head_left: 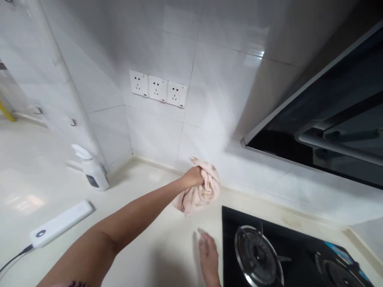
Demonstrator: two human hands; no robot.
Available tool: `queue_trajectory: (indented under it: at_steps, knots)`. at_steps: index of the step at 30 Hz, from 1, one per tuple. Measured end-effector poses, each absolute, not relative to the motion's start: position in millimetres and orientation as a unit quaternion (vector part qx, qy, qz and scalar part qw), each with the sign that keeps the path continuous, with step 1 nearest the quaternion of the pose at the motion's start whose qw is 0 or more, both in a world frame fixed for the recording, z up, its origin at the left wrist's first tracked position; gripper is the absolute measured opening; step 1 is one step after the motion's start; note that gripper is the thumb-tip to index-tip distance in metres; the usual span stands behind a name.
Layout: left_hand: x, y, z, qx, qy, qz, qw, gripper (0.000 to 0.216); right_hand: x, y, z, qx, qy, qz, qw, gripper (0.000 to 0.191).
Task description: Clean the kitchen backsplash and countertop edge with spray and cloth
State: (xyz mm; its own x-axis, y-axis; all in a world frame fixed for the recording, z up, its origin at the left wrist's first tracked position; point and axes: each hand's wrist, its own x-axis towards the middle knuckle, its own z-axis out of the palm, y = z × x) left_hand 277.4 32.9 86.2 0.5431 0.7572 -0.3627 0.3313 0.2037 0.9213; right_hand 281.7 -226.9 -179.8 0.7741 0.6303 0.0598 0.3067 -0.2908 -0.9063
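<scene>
My left hand (194, 176) is closed on a crumpled pale pink cloth (206, 190). The cloth is pressed against the foot of the tiled wall, where it meets the cream countertop (140, 251). Part of it hangs down below the wrist, and most of the fingers are hidden in its folds. Lower in view, my right hand (209, 257) is low over the countertop, just left of the black gas stove (230, 247). Its fingers are loosely bent and slightly blurred, with nothing visible in them.
A white spray bottle (95, 173) stands by the wall corner at left. In front lies a long white device (61, 224) with a black cable (18, 255). Three wall sockets (158, 88) are above. A dark range hood (329, 119) juts out at upper right.
</scene>
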Motion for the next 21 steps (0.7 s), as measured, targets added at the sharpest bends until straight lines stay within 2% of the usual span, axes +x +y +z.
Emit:
queue_trajectory:
  at_steps: [2, 4, 7, 11, 13, 16, 18, 21]
  knots:
    - [267, 34, 75, 0.649, 0.422, 0.119, 0.622, 0.033, 264, -209, -152, -0.714, -0.278, 0.262, 0.587, 0.069]
    - [256, 33, 63, 0.678, 0.400, 0.076, 0.611, 0.021, 246, -186, -127, -0.655, -0.251, 0.320, 0.637, 0.077]
    - [241, 31, 50, 0.695, 0.376, 0.036, 0.612, 0.032, 227, -153, -101, -0.620, -0.209, 0.338, 0.677, 0.092]
    - [219, 35, 49, 0.677, 0.329, 0.044, 0.657, 0.051, 223, -124, -78, -0.596, -0.248, 0.329, 0.690, 0.100]
    - [205, 42, 51, 0.664, 0.307, 0.064, 0.679, 0.065, 228, -119, -70, -0.616, -0.264, 0.332, 0.664, 0.092]
    - [180, 59, 48, 0.656, 0.287, 0.096, 0.691, 0.074, 243, -121, -60, -0.668, -0.255, 0.346, 0.607, 0.067]
    - [164, 70, 38, 0.658, 0.285, 0.112, 0.688, 0.073, 258, -124, -53, -0.688, -0.257, 0.349, 0.582, 0.064]
    - [147, 82, 17, 0.665, 0.293, 0.129, 0.675, 0.072, 278, -126, -41, -0.722, -0.286, 0.282, 0.563, 0.060]
